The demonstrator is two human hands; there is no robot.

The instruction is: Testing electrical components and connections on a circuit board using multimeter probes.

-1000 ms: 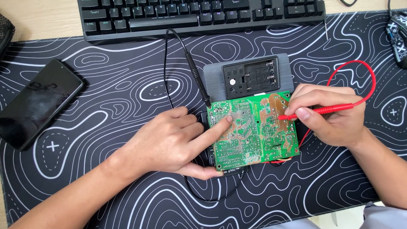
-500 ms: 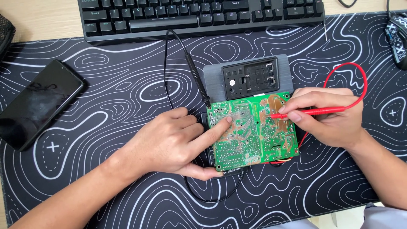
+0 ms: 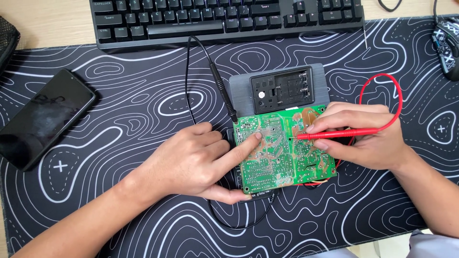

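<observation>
While the board point(image 3: 282, 150) is steadied by the left hand point(image 3: 191, 160), a red probe point(image 3: 334, 135) is pinched in the right hand point(image 3: 363, 138). Its tip has been shifted leftward since a second ago, toward mid-board.

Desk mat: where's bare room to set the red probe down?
Bare desk mat lies between the phone and the black probe; also right of the red lead, below the mouse. Crowded at the circuit board, under left hand and right hand.

Your green printed circuit board point(image 3: 282, 150) lay mid-mat, between your hands; the grey plastic meter case point(image 3: 279, 88) behind it, the black slab phone point(image 3: 43, 117) far left, the black keyboard point(image 3: 224, 19) rearmost.
</observation>
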